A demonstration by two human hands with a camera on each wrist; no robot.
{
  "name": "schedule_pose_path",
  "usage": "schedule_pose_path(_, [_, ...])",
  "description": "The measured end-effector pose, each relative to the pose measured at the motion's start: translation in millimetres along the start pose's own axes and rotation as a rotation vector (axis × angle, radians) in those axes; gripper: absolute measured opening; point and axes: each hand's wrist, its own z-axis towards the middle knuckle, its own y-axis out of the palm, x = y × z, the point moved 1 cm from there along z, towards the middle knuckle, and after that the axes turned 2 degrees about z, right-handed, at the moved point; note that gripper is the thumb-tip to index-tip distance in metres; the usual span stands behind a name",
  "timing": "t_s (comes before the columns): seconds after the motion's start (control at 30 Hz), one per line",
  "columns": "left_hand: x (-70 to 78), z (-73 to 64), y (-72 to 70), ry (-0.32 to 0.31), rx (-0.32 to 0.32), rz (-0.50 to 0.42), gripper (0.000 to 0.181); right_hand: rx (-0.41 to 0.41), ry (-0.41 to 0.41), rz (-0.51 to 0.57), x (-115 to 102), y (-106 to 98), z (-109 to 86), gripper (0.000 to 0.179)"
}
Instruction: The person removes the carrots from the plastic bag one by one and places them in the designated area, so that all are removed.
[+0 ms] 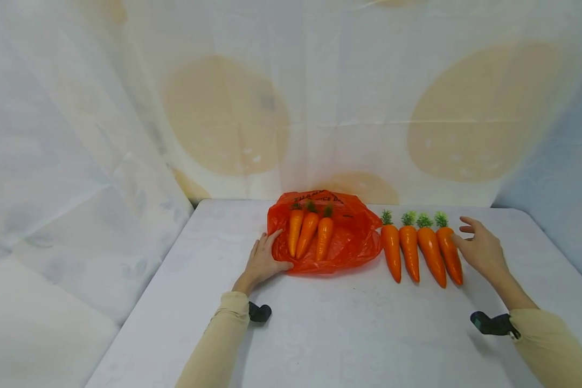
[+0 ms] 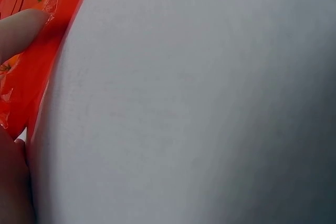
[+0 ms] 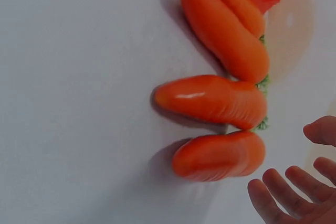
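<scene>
A red plastic bag (image 1: 351,245) with dark printing lies at the back of the table, with three orange carrots (image 1: 325,237) at it; I cannot tell whether they are inside or on top. My left hand (image 1: 263,260) rests at the bag's left edge, fingers spread, its thumb (image 2: 21,32) against the plastic. Right of the bag, several carrots with leafy green tops lie in a row. Beside the rightmost carrot (image 1: 449,255) is my right hand (image 1: 482,250), its fingers loosely bent and apart. In the right wrist view a gap separates its fingers from that carrot (image 3: 220,156).
The white table (image 1: 349,328) stands against a pale sheet (image 1: 339,108) with large tan spots, and further sheets hang at both sides. A black wrist mount (image 1: 492,323) sticks out from the right sleeve, another (image 1: 260,312) from the left.
</scene>
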Motion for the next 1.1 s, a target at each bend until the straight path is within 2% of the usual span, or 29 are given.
schedule_pose_path(0.1, [1.0,-0.6,-0.2,-0.004,-0.001,-0.004,0.091,0.008,-0.014,0.003,-16.7,-3.1,-4.0,0.066])
schedule_pose_path(0.3, [0.6,-0.2,-0.2,0.002,-0.006,-0.008,0.091,-0.062,-0.041,0.078,-87.5,-28.6,-37.1,0.065])
schedule_pose_path(0.4, [-0.1,0.3,0.3,0.001,-0.003,-0.008,0.091,-0.040,-0.048,0.077,-100.8,-27.8,-41.6,0.063])
schedule_pose_path(0.53, [-0.8,0.9,0.8,0.010,0.007,-0.007,0.091,-0.043,-0.055,0.105,-97.1,-17.3,-32.5,0.064])
schedule_pose_path(0.6, [-0.9,1.1,0.8,0.015,0.012,-0.005,0.091,-0.058,-0.081,0.109,-83.3,-5.6,-19.8,0.066])
schedule_pose_path(0.7, [-1.2,1.2,1.0,0.022,0.014,0.001,0.091,-0.031,-0.098,0.083,-56.9,20.0,-0.2,0.068])
schedule_pose_path(0.77, [-1.1,1.3,0.9,0.023,0.014,-0.001,0.091,-0.035,-0.118,0.076,-50.4,30.0,4.6,0.070])
schedule_pose_path(0.83, [-1.0,1.4,0.9,0.021,0.013,-0.009,0.091,-0.075,-0.118,0.104,-67.0,25.3,-5.0,0.068])
schedule_pose_path(1.0, [-1.2,1.3,0.6,0.015,0.014,-0.014,0.091,-0.169,-0.123,0.142,-137.2,-4.1,-45.0,0.064])
schedule_pose_path(1.1, [-1.2,1.4,0.6,0.015,0.014,-0.011,0.091,-0.170,-0.148,0.139,-152.9,-6.6,-51.9,0.062])
